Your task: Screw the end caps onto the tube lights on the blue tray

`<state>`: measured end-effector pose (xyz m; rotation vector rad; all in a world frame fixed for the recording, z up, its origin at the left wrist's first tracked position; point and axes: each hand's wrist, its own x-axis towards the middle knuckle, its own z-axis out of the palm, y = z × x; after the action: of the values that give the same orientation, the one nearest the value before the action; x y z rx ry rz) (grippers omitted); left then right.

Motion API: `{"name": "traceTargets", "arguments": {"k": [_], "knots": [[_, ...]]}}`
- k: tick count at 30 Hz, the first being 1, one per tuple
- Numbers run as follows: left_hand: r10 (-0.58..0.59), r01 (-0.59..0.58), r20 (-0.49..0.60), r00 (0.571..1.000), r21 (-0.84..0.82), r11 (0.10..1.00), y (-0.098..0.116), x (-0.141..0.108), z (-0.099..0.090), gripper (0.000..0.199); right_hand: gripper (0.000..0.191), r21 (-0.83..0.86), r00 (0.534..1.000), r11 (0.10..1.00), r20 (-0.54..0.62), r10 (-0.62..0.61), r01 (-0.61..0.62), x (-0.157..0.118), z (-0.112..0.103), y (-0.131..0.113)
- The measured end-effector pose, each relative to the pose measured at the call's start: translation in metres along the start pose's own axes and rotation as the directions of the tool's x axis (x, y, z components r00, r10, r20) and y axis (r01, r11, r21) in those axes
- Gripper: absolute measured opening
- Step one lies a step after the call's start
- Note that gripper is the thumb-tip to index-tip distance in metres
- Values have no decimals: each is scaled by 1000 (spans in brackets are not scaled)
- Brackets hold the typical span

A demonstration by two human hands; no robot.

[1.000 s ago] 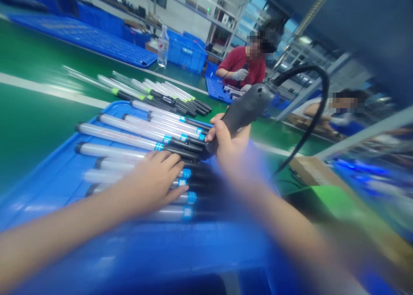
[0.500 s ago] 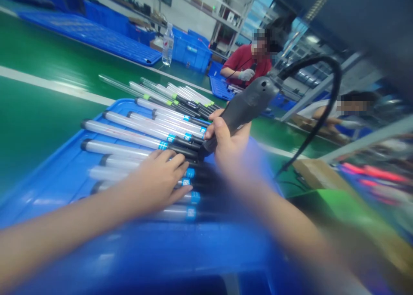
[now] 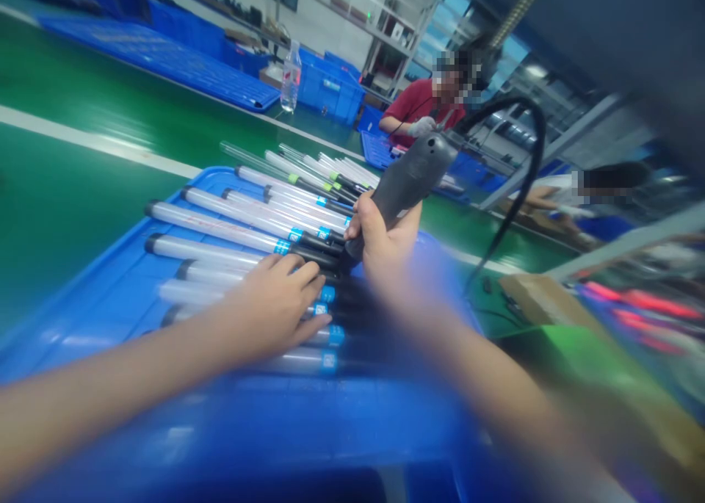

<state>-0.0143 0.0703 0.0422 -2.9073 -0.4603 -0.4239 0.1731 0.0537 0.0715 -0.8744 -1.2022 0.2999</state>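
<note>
My right hand (image 3: 380, 242) is wrapped round a dark grey electric screwdriver (image 3: 416, 172), held at a slant with its cord leaving the upper end. The tool's narrow lower end points down at the black ends of clear tubes (image 3: 214, 218); whether its tip touches one is hidden. My left hand (image 3: 275, 305) lies across several tubes, fingers slightly bent and thumb apart, pressing on them near their blue labels. The tubes rest side by side on a blue plastic crate (image 3: 330, 422). Their near right ends are dark and blurred.
More tubes with green bands (image 3: 330, 183) lie beyond the crate. A plastic bottle (image 3: 290, 77) stands near blue bins (image 3: 330, 84). A co-worker in red (image 3: 410, 106) and another person (image 3: 573, 198) are farther off. The black cord (image 3: 537, 150) loops at right above a cardboard box (image 3: 543, 294).
The view has shifted slightly. The screwdriver's upper end and its cord have moved a little left and the tool is slightly more upright. My left hand stays on the tubes.
</note>
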Motion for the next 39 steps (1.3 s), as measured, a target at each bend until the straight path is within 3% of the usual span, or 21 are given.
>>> {"name": "traceTargets", "arguments": {"k": [19, 24, 29, 31, 34, 39], "knots": [[-34, 35, 35, 999, -48, 998, 1, 0, 0, 50, 33, 29, 999, 999, -19, 27, -27, 6, 2, 3], [-109, 123, 77, 991, -208, 970, -5, 4, -4, 45, 28, 90, 1000, 996, -25, 14, -12, 0, 5, -20], [-145, 169, 91, 985, -389, 905, -16, 5, -2, 34, 20, 139, 995, 989, 91, 29, -42, -8, 15, -44], [-139, 164, 91, 986, -377, 911, -17, 4, -1, 34, 22, 96, 994, 995, 109, 16, -26, -6, 13, -44], [-147, 174, 117, 982, -275, 946, -17, 7, -2, 35, 24, -6, 1000, 1000, 8, 12, -12, 1, 1, -41], [-121, 144, 195, 973, -110, 983, -22, 31, -12, 34, 16, -212, 983, 961, -92, 161, -177, 1, -19, -51]]}}
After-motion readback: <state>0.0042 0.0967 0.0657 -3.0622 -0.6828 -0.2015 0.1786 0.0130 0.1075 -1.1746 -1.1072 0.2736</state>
